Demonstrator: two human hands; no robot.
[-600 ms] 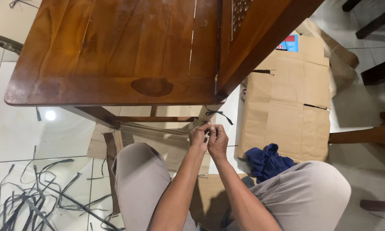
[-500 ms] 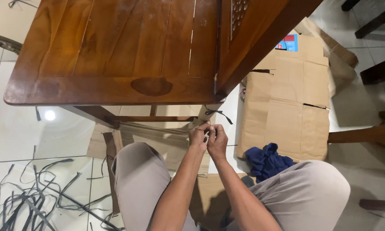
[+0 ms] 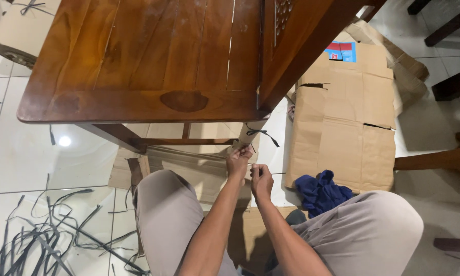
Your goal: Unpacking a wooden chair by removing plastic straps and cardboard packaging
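My left hand (image 3: 238,160) pinches a thin black strap against the cardboard-wrapped leg (image 3: 251,134) of a brown wooden chair (image 3: 153,61). My right hand (image 3: 261,181) sits just below and to the right, fingers closed on the other end of the same strap (image 3: 274,174), which sticks out to the right. Higher on the wrapped leg, another black strap (image 3: 260,133) is tied in a knot with loose ends.
Flattened cardboard (image 3: 350,117) lies on the tiled floor at right, with a blue cloth (image 3: 319,190) on its near edge. A heap of loose black straps (image 3: 41,235) lies at lower left. Dark wooden furniture legs (image 3: 439,161) stand at right. My knees in grey trousers (image 3: 368,235) flank the hands.
My right hand has drawn down and away from my left hand, stretching the strap between them. The view has shifted slightly.
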